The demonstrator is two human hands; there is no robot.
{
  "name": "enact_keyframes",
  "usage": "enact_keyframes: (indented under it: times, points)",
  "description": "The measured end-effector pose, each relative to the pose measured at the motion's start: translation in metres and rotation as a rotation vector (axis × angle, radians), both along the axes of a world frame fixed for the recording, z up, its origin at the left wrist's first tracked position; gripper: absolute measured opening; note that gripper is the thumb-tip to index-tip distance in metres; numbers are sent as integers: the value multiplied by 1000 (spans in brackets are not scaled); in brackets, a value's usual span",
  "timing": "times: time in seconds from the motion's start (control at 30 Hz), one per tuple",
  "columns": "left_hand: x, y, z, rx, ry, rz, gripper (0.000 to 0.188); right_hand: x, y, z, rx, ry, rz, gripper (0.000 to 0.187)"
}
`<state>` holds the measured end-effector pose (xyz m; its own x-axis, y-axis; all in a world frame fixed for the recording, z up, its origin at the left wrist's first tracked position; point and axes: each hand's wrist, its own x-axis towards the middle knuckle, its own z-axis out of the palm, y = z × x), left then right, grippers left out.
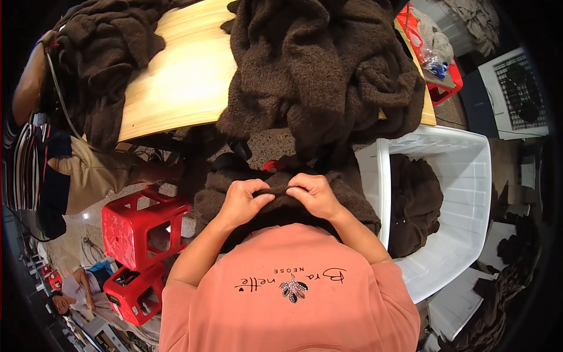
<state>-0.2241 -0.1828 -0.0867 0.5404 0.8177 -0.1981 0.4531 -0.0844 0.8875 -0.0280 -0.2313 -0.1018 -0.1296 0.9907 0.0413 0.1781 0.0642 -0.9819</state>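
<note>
A dark brown knitted garment [358,190] lies across my lap. My left hand [245,201] pinches its edge between thumb and fingers. A short way to the right, my right hand [315,196] pinches the same edge, so a narrow stretch of knit runs between the two hands. Most of the garment hangs down in folds, and its full shape is hidden beneath my hands and arms.
Ahead, a wooden table [182,70] bears a large heap of brown knitwear [328,64] and another pile [99,64]. At right stands a white plastic bin [463,176] with brown knitwear inside. Red stools [126,226] stand at left, near a person in beige trousers [94,176].
</note>
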Motion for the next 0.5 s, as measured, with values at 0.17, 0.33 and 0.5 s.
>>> enact_keyframes:
  times: [0.17,0.33,0.5]
  points:
    - [7,-6,-4,-6,-157,29,8,-5,6,-2,43,43,119,9]
    - [14,-10,-13,-288,-193,-2,4,-15,2,3,153,-139,85,5]
    - [7,-7,-2,-674,-444,232,7,1,7,-5,98,-131,53,14]
